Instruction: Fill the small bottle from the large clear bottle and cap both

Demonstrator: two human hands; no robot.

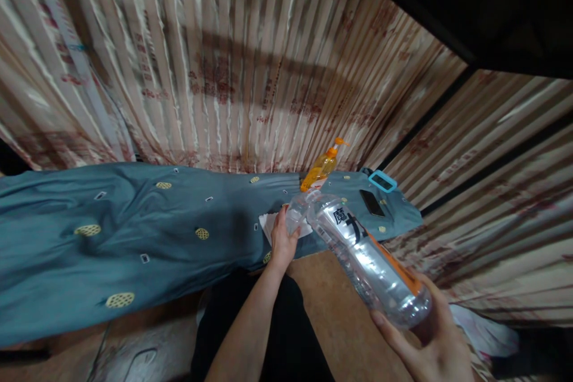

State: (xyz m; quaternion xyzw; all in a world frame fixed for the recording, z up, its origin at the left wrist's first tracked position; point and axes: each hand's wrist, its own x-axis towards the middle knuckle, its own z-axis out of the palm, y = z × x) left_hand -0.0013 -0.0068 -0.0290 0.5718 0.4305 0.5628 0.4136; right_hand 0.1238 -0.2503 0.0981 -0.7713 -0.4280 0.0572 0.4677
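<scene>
Fingers (405,340) of the right hand (432,343) curled around the base of a clear plastic bottle (364,250), lower right of the frame, thumb along its near side. Bottle tilted, neck up and toward centre, black characters and an orange band on the label. Left hand (283,239) at centre frame, fingers wrapped about the bottle's neck and mouth; whether on a cap cannot be told. Beneath the left hand, a white paper or cloth (268,224) flat on the surface.

Long, low surface draped in a teal cloth (134,239) with yellow dotted ovals and small white squares, running from left edge to right of centre, wrinkled throughout. At its far right end, an orange pump bottle (323,168) upright against the backdrop, a dark phone (372,203) lying flat, and a light-blue rectangular frame (382,181) just beyond the phone.

Behind, across the whole upper frame, pleated curtain (215,59) in cream and faded red print, glossy under the light. Dark ceiling edge (470,0) at upper right. Brown floor (331,304) at bottom centre, dark trousers (286,334) at lower middle.
</scene>
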